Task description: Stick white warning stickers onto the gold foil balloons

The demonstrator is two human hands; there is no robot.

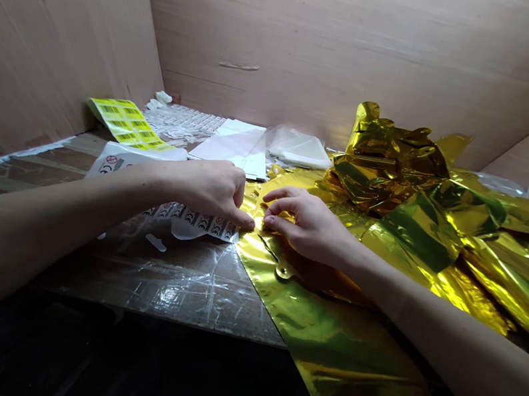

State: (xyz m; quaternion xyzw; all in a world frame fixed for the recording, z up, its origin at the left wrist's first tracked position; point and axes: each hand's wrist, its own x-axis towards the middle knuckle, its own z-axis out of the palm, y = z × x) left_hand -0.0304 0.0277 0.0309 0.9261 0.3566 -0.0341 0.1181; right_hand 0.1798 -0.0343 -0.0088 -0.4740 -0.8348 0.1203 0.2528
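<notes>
One broad flap of gold foil (286,310) is draped over the front edge of the worktop (179,285), nearer than the grip and to its right. The foil's flatter part is spread directly beneath both hands. The left hand (213,188) is set with its thumb lowered at the foil's edge; the right hand (308,225) is placed just beside it, thumb and fingers curled towards each other. Whether anything is pinched in either grip cannot be told. Under and left of the left grip, a white label sheet (199,222) printed with CE marks is laid. The foil is best kept flat between the two grips and pressed lightly, so that no crease is made and nothing is dragged by the overhang. Beyond the grip, white paper (233,142) and clear bags (300,148) are seen, with a yellow label sheet (127,122) farther left and a crumpled foil heap (402,160) to the right.
</notes>
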